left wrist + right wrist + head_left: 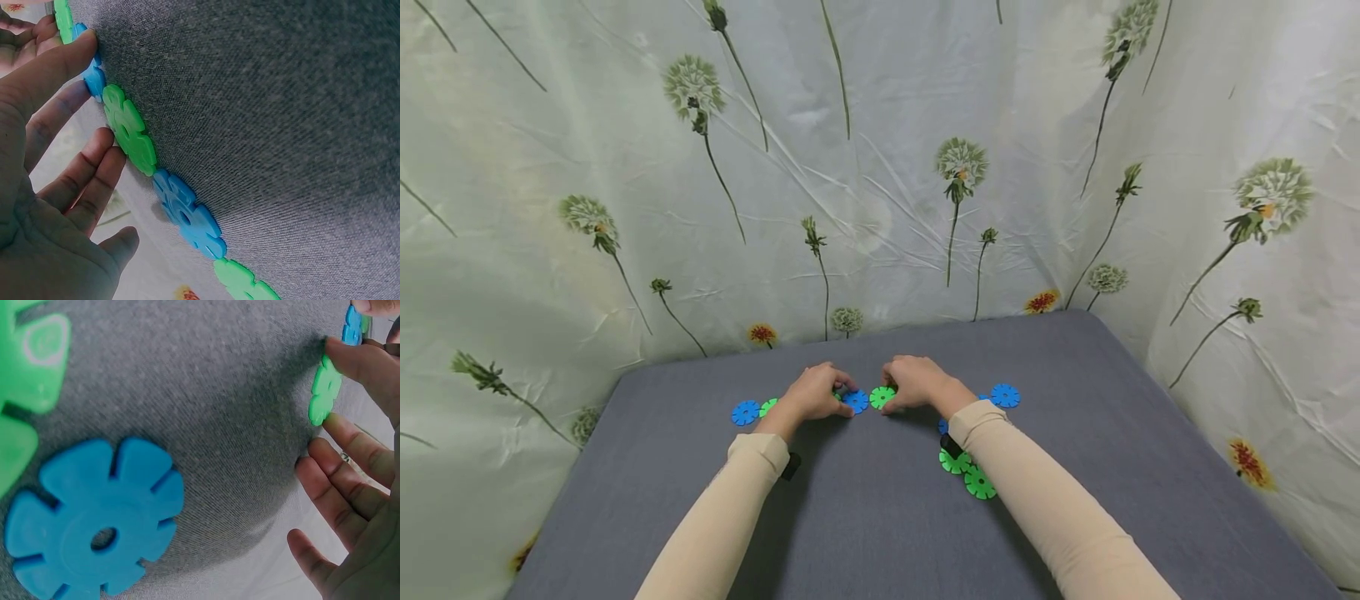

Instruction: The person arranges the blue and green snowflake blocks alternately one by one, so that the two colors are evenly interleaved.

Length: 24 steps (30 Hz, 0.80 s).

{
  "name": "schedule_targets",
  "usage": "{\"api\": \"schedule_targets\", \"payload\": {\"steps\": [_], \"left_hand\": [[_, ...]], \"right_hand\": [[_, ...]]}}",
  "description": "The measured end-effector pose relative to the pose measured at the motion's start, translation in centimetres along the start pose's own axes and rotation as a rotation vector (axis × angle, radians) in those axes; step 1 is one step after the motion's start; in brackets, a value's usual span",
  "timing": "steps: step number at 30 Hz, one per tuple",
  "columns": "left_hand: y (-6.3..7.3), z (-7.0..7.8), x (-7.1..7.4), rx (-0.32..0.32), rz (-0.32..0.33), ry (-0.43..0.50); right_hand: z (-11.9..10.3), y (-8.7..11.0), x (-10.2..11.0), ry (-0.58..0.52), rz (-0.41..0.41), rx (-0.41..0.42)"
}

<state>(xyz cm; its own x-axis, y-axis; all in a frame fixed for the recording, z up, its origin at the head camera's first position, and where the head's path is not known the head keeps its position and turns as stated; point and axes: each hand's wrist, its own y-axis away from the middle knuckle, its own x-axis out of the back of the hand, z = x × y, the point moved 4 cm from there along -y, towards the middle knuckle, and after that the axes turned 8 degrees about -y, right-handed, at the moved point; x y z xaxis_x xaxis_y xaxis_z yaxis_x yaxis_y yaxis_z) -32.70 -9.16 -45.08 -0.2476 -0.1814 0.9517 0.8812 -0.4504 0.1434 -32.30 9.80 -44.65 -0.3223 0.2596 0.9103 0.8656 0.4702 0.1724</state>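
Note:
In the head view a row of blue and green notched plastic discs lies across the grey cloth. My left hand (811, 395) pinches a blue disc (856, 402) between thumb and index finger; its other fingers are spread in the left wrist view. Just right of it, my right hand (919, 383) pinches a green disc (880, 397) by its edges. These two discs lie edge to edge; whether their notches interlock I cannot tell. Leftward from the held blue disc, the left wrist view shows a green disc (129, 131), a blue disc (189, 214) and another green disc (245, 282).
Right of the row lie loose discs, including two green discs (980, 482) and a blue disc (1005, 395); my right forearm partly covers others. The grey-covered table (865, 517) meets a flower-printed curtain (880, 183) at the back and sides.

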Motion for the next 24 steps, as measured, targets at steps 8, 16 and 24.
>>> {"api": "schedule_targets", "payload": {"steps": [8, 16, 24], "left_hand": [[-0.04, -0.13, -0.15, -0.002, 0.002, 0.000], [0.02, -0.04, -0.08, -0.013, 0.003, 0.003], [0.07, -0.15, -0.14, -0.020, 0.002, 0.005]], "right_hand": [[0.15, 0.01, -0.02, -0.028, -0.013, -0.010], [0.15, 0.13, -0.08, -0.029, -0.014, -0.017], [0.18, 0.02, -0.08, -0.018, -0.008, -0.013]]}}
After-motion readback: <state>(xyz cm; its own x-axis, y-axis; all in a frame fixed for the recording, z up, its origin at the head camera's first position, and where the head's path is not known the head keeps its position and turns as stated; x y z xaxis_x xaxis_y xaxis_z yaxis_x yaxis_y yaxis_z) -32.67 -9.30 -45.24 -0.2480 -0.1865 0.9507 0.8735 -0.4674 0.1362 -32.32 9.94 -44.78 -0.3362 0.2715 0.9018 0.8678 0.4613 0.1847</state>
